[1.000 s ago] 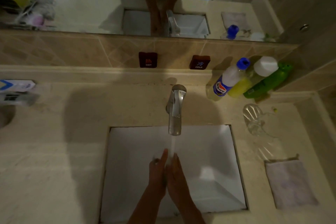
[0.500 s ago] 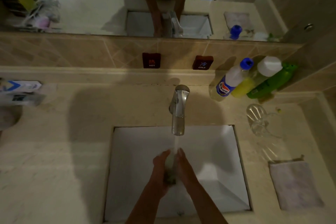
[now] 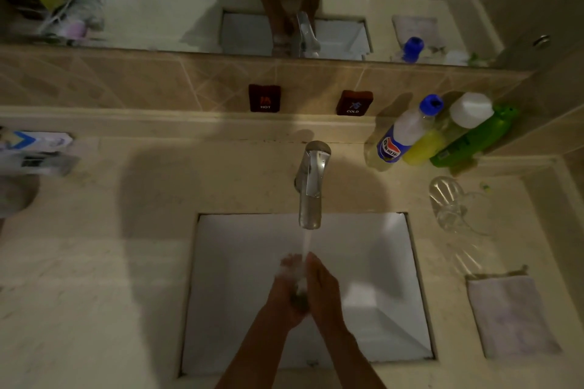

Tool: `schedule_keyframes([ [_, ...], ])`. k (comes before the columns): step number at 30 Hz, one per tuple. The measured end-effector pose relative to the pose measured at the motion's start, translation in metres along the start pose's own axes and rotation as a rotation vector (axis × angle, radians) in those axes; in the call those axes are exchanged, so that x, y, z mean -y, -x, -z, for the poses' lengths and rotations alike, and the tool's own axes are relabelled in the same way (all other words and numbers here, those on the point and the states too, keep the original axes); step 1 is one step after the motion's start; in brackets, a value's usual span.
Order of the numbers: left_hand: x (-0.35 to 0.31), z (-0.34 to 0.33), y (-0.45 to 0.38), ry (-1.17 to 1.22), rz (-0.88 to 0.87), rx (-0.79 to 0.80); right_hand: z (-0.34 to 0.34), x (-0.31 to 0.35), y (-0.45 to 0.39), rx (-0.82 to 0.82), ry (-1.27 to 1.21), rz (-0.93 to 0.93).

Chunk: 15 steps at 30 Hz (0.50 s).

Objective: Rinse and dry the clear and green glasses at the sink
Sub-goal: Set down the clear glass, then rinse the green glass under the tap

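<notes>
Both my hands are over the white sink basin (image 3: 234, 278), under water running from the chrome faucet (image 3: 311, 186). A small greenish glass (image 3: 300, 297) sits between my palms, mostly hidden. My left hand (image 3: 282, 292) curls round its left side, and my right hand (image 3: 325, 287) cups its right side with fingers pointing toward the spout. Water splashes over my fingertips. The clear glass (image 3: 448, 202) lies on its side on the counter right of the sink, apart from both hands.
A pale cloth (image 3: 512, 316) lies flat on the counter at the near right. A blue-capped bottle (image 3: 407, 136), a yellow bottle (image 3: 442, 133) and a green bottle (image 3: 471, 142) stand in the back right corner. Hot and cold buttons (image 3: 264, 98) sit on the tiled wall. Boxes (image 3: 34, 151) lie at far left.
My hands have shifted slightly away from the faucet and turned around the glass under the stream. The clear glass and cloth have not moved.
</notes>
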<state>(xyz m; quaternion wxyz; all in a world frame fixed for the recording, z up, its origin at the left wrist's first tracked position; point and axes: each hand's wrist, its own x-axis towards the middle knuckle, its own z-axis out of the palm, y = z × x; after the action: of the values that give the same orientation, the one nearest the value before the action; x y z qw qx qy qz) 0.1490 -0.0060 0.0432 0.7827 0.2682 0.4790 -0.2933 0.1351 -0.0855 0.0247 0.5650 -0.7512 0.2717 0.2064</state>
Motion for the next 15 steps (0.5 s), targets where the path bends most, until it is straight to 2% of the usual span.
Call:
schedule_keyframes([
  [3,-0.002,-0.003,0.000,0.128,0.031,0.002,0.009,0.012,-0.016,0.109,-0.076,-0.170],
  [6,-0.002,-0.005,0.003,0.216,0.073,-0.089,0.015,0.013,-0.023,0.201,-0.105,-0.204],
  [9,-0.006,-0.009,0.010,0.196,0.077,-0.128,0.023,0.002,-0.020,0.272,-0.173,-0.134],
  [12,-0.010,-0.007,0.006,0.113,0.074,-0.137,0.029,-0.010,-0.016,0.341,-0.111,-0.028],
  [15,-0.009,-0.006,0.003,0.155,0.108,-0.106,0.026,-0.014,-0.013,0.283,-0.008,0.047],
])
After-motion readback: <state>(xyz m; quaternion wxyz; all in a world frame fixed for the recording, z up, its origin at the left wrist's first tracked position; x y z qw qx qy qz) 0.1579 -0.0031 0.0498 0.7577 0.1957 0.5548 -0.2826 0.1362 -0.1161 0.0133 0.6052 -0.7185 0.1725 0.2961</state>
